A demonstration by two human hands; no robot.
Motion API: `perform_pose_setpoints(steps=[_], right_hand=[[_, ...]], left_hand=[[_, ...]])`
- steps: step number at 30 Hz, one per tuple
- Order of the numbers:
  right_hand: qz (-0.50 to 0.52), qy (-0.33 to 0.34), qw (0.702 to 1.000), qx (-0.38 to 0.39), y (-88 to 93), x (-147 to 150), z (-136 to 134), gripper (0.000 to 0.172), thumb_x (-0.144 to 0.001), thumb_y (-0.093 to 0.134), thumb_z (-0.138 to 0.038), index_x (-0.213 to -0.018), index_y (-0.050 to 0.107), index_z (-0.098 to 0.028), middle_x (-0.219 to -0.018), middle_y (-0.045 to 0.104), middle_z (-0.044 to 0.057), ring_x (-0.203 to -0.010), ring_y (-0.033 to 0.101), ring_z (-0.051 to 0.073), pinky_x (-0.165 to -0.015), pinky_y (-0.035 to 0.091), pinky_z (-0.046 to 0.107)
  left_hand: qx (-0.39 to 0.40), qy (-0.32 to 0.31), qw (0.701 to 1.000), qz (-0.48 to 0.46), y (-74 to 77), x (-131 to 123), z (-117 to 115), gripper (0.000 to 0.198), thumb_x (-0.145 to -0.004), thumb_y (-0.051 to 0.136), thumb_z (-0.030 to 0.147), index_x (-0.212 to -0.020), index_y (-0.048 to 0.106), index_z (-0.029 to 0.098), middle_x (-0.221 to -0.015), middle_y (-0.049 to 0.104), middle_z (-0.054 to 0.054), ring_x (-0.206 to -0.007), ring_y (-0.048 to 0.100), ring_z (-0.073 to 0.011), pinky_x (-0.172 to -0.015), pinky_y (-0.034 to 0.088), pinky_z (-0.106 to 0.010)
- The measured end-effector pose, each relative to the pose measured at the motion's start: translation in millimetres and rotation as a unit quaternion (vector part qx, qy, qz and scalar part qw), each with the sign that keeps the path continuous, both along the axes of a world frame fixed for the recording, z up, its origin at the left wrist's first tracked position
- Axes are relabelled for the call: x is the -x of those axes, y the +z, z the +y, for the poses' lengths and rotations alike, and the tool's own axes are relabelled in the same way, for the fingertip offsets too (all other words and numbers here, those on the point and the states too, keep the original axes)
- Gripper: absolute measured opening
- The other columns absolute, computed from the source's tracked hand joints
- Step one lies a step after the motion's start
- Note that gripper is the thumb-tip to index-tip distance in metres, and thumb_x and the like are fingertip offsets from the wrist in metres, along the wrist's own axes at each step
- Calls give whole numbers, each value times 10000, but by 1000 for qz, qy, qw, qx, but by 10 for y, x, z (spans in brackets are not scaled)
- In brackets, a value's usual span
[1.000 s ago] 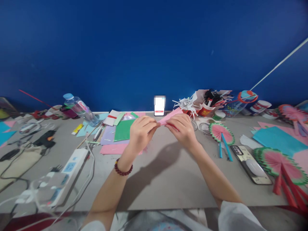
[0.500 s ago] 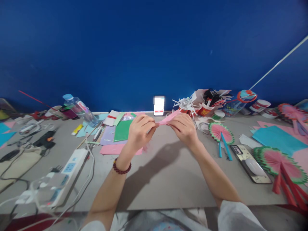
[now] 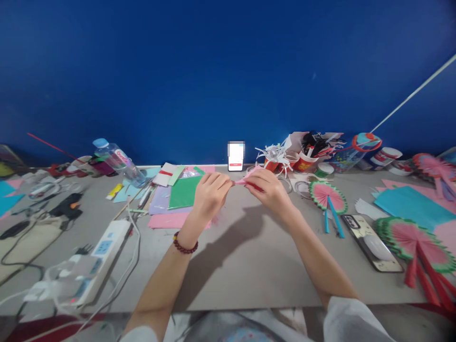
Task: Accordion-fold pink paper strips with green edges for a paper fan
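Observation:
Between my two hands, raised over the middle of the table, is a narrow folded piece of pink paper [image 3: 241, 182]. My left hand [image 3: 213, 192], with a beaded bracelet on its wrist, pinches one end. At the other end, the fingers of my right hand [image 3: 268, 189] are closed on the paper, and a red patch shows beneath them. Most of the paper is hidden by my fingers. Left of my left hand lie a green sheet [image 3: 181, 194] and a pink sheet [image 3: 167, 221]. A lit phone [image 3: 235, 159] stands upright behind the hands.
Right of me lie pink-and-green paper fans [image 3: 328, 197], a patterned phone [image 3: 372, 242] with a white mouse on it, and blue paper [image 3: 413, 204]. A power strip [image 3: 107, 251] with cables, a glue gun [image 3: 69, 208] and a tilted bottle [image 3: 119, 161] are on the left.
My left hand has turned slightly and shifted a little right, closer to my right hand. Less of the pink paper shows now, and a red patch appears under my right fingers.

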State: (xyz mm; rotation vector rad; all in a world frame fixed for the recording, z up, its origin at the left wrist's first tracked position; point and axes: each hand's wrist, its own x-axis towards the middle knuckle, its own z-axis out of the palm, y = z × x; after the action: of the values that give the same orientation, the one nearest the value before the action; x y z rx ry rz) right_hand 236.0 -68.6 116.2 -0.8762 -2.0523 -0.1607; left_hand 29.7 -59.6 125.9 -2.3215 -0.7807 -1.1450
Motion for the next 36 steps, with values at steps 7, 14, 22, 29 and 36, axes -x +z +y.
perform_pose_setpoints(steps=[7, 14, 22, 29, 36], right_hand=[[20, -3, 1000, 13, 3, -29, 18, 152, -880, 550, -164, -965, 665, -214, -936, 707, 71, -955, 633, 215, -862, 519, 396], [10, -10, 1000, -26, -38, -27, 36, 148, -883, 548, -151, -919, 684, -195, -857, 719, 72, -873, 650, 207, -813, 534, 377], [-34, -44, 996, -71, -22, 10, -28, 192, -887, 513, -106, -914, 691, -173, -820, 717, 86, -849, 648, 213, -787, 532, 372], [-36, -7, 999, -13, -10, 27, -10, 170, -895, 534, -188, -1009, 659, -179, -964, 709, 97, -992, 632, 228, -898, 518, 406], [-39, -15, 999, -27, -22, -17, 15, 200, -887, 505, -134, -1003, 663, -170, -974, 718, 96, -994, 646, 227, -901, 530, 412]], left_hand=[[-14, 11, 1000, 15, 8, 51, 45, 120, -873, 555, 130, -764, 590, 167, -763, 652, -25, -743, 532, -168, -695, 373, -308], [-4, 10, 1000, 17, 16, 61, 55, 161, -896, 531, 164, -747, 590, 174, -764, 653, -25, -733, 529, -163, -678, 364, -312], [29, 34, 998, 35, -37, -59, -4, 103, -903, 527, 183, -897, 628, 166, -817, 649, -40, -772, 545, -175, -690, 367, -316], [12, 38, 999, 17, -92, -81, 1, 140, -897, 525, 142, -824, 640, 177, -766, 648, -25, -738, 539, -166, -659, 350, -311], [1, 52, 999, 8, -90, -32, 36, 156, -880, 547, 139, -743, 615, 166, -752, 648, -22, -732, 534, -163, -645, 351, -307]])
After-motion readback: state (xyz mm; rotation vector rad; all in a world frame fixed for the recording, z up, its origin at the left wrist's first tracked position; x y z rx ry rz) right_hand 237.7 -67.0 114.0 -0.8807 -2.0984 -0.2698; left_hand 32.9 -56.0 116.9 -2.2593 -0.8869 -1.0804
